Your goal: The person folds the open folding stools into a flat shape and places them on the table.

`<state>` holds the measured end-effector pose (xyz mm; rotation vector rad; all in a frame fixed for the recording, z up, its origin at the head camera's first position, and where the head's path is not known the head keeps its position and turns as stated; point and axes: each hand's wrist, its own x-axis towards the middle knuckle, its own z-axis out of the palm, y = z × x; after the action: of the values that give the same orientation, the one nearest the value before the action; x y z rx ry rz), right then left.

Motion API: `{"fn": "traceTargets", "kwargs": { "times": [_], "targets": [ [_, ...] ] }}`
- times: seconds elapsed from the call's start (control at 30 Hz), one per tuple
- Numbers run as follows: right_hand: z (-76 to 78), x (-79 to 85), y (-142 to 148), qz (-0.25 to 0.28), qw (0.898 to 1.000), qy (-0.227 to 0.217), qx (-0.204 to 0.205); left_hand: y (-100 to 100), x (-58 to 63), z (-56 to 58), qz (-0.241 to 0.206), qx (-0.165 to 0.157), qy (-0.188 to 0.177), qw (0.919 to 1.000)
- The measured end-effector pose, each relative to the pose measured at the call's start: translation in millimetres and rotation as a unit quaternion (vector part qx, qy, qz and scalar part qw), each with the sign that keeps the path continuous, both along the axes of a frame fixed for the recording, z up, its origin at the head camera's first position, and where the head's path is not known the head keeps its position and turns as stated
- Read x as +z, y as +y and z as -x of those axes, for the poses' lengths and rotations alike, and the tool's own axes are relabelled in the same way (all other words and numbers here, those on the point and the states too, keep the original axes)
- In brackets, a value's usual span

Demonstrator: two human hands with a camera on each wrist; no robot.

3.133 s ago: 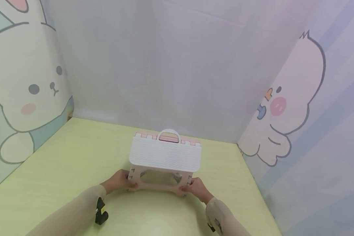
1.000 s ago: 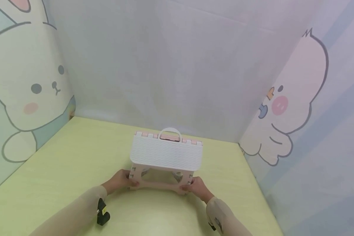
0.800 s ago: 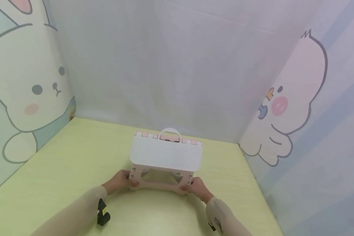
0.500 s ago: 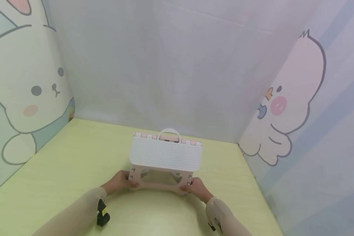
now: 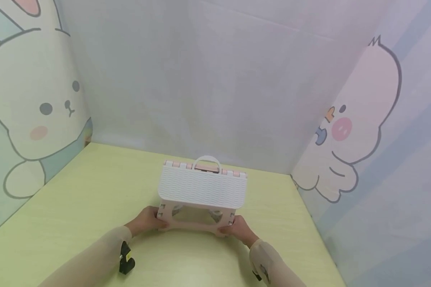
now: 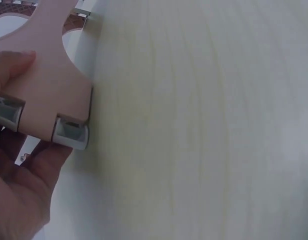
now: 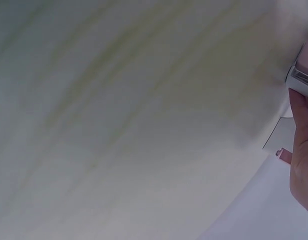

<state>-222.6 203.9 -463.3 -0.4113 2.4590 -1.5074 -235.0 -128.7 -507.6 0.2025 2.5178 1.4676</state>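
A folding step stool with a white woven-textured top, pink legs and a white carry handle stands unfolded on the table in the head view. My left hand grips the lower left of its near pink leg panel, thumb on the front face and the other fingers behind the hinged edge, as the left wrist view shows. On the opposite side my right hand grips the same panel, thumb in front. In the right wrist view only a corner of the stool and part of the hand show.
The pale yellow table runs back to a whitish curtain. Side curtains carry a printed rabbit and a printed duck. A black wrist strap piece hangs at the left sleeve.
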Motion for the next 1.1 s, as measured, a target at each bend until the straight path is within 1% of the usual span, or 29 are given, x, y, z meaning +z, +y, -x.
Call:
{"fn": "traceTargets", "kwargs": {
  "times": [0.13, 0.3, 0.43, 0.6, 0.73, 0.97, 1.1],
  "targets": [
    [0.0, -1.1, -0.4, 0.000, 1.000, 0.000, 0.002, -0.5, 0.7, -0.6, 0.004, -0.004, 0.000, 1.0000],
    [-0.2, -3.4, -0.1, 0.010, 1.000, -0.006, 0.002, -2.4, 0.3, 0.7, -0.003, -0.019, 0.001, 0.9998],
    [-0.9, -3.6, -0.1, 0.020, 1.000, -0.010, 0.004, -3.8, -0.1, 2.9, -0.002, -0.031, 0.009, 0.9995],
    [-2.0, -1.1, -0.8, 0.016, 1.000, -0.008, 0.004, -3.7, 0.0, 3.7, 0.001, -0.032, 0.007, 0.9995],
    [-1.4, -0.5, -1.3, 0.015, 1.000, -0.009, 0.005, -3.2, 1.1, 2.5, -0.008, -0.032, 0.006, 0.9994],
    [1.4, -3.8, -1.0, 0.021, 1.000, -0.018, 0.004, -3.9, 0.1, 2.0, -0.018, -0.025, 0.001, 0.9995],
    [2.5, -5.6, -0.4, 0.022, 1.000, -0.019, 0.006, -4.4, -1.7, 2.8, -0.023, -0.028, -0.001, 0.9993]
  ]
}}
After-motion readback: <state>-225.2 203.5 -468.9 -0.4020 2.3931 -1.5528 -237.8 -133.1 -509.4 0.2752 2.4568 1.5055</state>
